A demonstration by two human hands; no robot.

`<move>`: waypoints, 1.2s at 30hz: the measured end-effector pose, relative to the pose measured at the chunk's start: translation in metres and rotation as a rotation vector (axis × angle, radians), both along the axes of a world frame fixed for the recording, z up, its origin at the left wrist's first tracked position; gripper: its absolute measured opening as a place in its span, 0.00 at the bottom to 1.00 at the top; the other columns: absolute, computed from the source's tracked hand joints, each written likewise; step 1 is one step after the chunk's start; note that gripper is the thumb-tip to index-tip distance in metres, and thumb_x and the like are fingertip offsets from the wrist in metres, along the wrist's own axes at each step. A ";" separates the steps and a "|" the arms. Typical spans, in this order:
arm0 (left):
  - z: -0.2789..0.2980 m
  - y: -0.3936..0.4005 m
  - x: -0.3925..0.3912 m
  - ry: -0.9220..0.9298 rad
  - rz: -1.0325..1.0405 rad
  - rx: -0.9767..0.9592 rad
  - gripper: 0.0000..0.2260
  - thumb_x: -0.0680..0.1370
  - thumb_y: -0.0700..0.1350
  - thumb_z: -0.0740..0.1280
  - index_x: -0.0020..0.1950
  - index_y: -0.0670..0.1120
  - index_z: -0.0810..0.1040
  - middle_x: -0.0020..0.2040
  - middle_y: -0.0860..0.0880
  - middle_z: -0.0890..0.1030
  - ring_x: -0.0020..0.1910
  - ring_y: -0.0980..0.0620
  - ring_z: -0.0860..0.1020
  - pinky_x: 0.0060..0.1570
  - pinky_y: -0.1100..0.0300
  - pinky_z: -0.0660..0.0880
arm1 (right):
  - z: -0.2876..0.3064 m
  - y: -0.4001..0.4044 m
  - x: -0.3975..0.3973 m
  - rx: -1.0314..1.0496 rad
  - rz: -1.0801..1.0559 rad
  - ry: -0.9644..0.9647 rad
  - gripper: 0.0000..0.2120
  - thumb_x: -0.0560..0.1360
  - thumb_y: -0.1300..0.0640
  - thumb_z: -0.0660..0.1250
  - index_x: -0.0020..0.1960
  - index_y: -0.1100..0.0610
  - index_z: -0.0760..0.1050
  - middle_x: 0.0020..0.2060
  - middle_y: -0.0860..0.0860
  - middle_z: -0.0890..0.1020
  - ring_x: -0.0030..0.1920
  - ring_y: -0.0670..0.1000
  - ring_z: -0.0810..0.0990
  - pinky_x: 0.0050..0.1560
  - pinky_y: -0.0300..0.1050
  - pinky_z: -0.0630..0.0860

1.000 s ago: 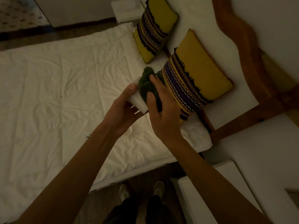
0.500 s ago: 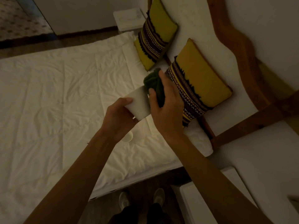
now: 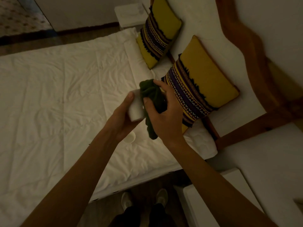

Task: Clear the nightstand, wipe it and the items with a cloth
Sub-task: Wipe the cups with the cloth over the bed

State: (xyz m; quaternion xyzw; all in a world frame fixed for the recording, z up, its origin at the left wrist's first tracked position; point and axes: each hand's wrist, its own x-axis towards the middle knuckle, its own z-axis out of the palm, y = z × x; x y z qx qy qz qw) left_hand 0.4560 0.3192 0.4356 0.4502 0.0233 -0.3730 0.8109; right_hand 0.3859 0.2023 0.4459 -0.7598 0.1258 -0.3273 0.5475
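Head view, dim light. Nearest, at lower right, the white nightstand [image 3: 229, 194] beside the bed. Above the white quilted bedspread [image 3: 57, 95], the left hand [image 3: 124, 118] grips a small white box-shaped object [image 3: 136, 108], thumb along its upper edge. The right hand [image 3: 165, 115] holds a bunched dark green cloth [image 3: 152, 99] against the object's side, fingers curled round it. Beyond lie two yellow patterned cushions [image 3: 201, 82] against the wooden headboard [image 3: 262, 63].
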 end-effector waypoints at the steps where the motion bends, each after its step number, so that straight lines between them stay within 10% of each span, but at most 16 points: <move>1: -0.003 0.003 0.002 0.022 0.008 0.015 0.22 0.79 0.55 0.64 0.70 0.47 0.75 0.66 0.42 0.79 0.62 0.44 0.80 0.59 0.50 0.79 | -0.003 -0.001 0.000 0.079 -0.003 0.017 0.20 0.77 0.58 0.72 0.67 0.54 0.74 0.56 0.40 0.81 0.57 0.39 0.80 0.55 0.33 0.77; 5: -0.018 0.018 0.003 0.186 0.056 -0.017 0.31 0.76 0.54 0.69 0.75 0.40 0.69 0.73 0.36 0.71 0.65 0.40 0.75 0.68 0.47 0.72 | -0.017 -0.001 0.001 0.214 -0.101 0.029 0.20 0.77 0.59 0.70 0.69 0.55 0.73 0.55 0.37 0.80 0.56 0.36 0.80 0.51 0.29 0.76; 16: -0.022 0.015 -0.003 0.006 -0.082 0.048 0.30 0.77 0.57 0.64 0.76 0.44 0.69 0.67 0.41 0.75 0.67 0.41 0.73 0.73 0.42 0.63 | -0.048 0.029 -0.008 -0.340 0.047 0.059 0.24 0.80 0.57 0.67 0.75 0.60 0.68 0.75 0.51 0.68 0.76 0.54 0.67 0.73 0.51 0.70; 22: -0.016 0.017 0.000 0.032 0.028 0.035 0.17 0.76 0.52 0.61 0.53 0.43 0.84 0.49 0.44 0.83 0.50 0.45 0.82 0.50 0.53 0.80 | -0.055 0.037 -0.008 -0.641 0.061 0.057 0.23 0.84 0.54 0.61 0.77 0.60 0.66 0.77 0.58 0.67 0.79 0.57 0.61 0.74 0.58 0.65; 26: -0.015 0.015 -0.004 0.041 0.062 -0.034 0.19 0.76 0.51 0.59 0.54 0.43 0.85 0.52 0.43 0.84 0.53 0.45 0.83 0.53 0.51 0.81 | -0.059 0.037 -0.008 -0.728 0.028 -0.009 0.22 0.84 0.53 0.62 0.76 0.58 0.69 0.76 0.57 0.68 0.78 0.58 0.62 0.72 0.60 0.67; 36: -0.023 0.016 -0.012 0.114 0.061 -0.083 0.21 0.70 0.52 0.60 0.58 0.42 0.77 0.54 0.42 0.77 0.55 0.43 0.76 0.62 0.49 0.72 | -0.056 0.052 -0.003 -0.146 -0.068 -0.013 0.22 0.84 0.58 0.58 0.77 0.60 0.64 0.75 0.55 0.70 0.75 0.49 0.69 0.71 0.47 0.71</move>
